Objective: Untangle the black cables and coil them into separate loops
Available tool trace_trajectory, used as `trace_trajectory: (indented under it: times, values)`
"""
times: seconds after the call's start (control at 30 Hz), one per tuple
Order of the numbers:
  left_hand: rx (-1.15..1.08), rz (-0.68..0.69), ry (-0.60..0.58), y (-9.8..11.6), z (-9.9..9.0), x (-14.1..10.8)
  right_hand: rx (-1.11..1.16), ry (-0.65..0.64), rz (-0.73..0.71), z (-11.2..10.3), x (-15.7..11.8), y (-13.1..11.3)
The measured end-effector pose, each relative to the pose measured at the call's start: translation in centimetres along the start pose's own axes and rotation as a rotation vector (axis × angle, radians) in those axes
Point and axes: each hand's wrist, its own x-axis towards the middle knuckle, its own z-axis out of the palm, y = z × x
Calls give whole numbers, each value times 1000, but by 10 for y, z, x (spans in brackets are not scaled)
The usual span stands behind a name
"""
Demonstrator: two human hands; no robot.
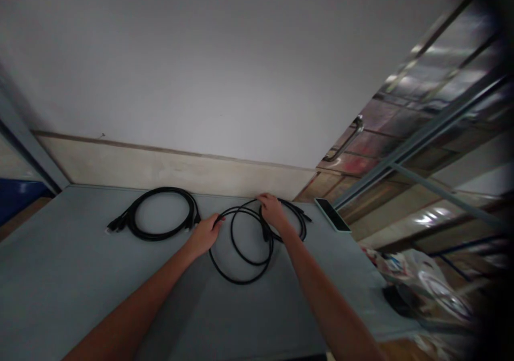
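A loosely looped black cable (241, 282) lies across the middle of the grey table. My left hand (204, 235) is closed on the left side of its loops. At the upper part of the same loops, my right hand (272, 210) has its fingers closed round the cable. More black cable loops (304, 230) with connector ends rest just right of my right hand; whether they are a separate cable is unclear. To the left of my left hand, a neatly coiled black cable (140, 232) lies flat with its plugs pointing left.
A flat dark device with a pale edge (333, 215) lies at the table's back right. The grey table (60, 264) meets a pale wall (180, 171). Metal posts (425, 125) stand at both sides. Bags and clutter (425, 280) sit beyond the right edge.
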Motion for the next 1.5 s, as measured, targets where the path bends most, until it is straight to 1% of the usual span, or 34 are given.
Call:
trace_trajectory:
  times: [0.07,0.13,0.2,0.3,0.37,0.43,0.5,0.53,0.57,0.63,0.7,0.73,0.8,0.87,0.93,1.0,1.07,1.13,1.2,1.23,1.3,1.37,1.43,1.5]
  values:
    - [10,7,-10,0,1,-1,-173,-103,-2,-4,12,8]
    - [13,11,-7,0,2,-1,-267,-170,-29,-9,21,11]
    - [2,5,12,1,2,-1,-300,-177,-44,-15,24,11]
    - [-38,-10,71,3,1,-3,-286,-118,-76,-30,21,5]
    - [-79,-26,127,5,1,-4,-182,-61,-134,-44,15,-1]
    - [-156,-45,187,8,1,-6,5,-35,-205,-56,10,-11]
    - [-289,-58,236,9,2,-7,206,-53,-256,-63,7,-21]
    - [-377,-67,255,9,3,-8,290,-74,-267,-62,6,-26]
    - [-471,-83,271,9,4,-8,358,-99,-269,-60,5,-30]
    - [-641,-130,295,8,6,-7,434,-135,-249,-47,3,-36]
    - [-741,-166,315,8,5,-6,441,-108,-207,-27,0,-39]
    - [-761,-170,319,7,4,-5,420,-59,-187,-16,-3,-41]
    - [-769,-155,323,7,-1,-3,378,114,-144,4,-8,-45]
    - [-797,-125,297,7,-6,-2,403,240,-136,19,-15,-51]
    - [-868,-92,255,8,-11,-1,493,275,-136,27,-22,-56]
    - [-957,-81,208,9,-13,0,586,291,-104,29,-27,-58]
    - [-1028,-125,162,9,-14,1,638,337,-59,28,-30,-56]
    - [-1072,-208,110,11,-14,2,661,383,-57,26,-32,-53]
    - [-1051,-262,87,12,-15,3,675,425,-79,22,-33,-51]
    - [-1000,-263,97,13,-17,4,687,445,-84,21,-34,-50]
    - [-812,-225,141,14,-23,4,742,442,-72,19,-35,-50]
    - [-566,-156,183,14,-31,3,830,370,-45,18,-35,-51]
    - [-338,-68,197,14,-38,2,915,261,-29,18,-35,-52]
    - [-163,21,200,14,-42,1,962,192,-33,20,-34,-54]
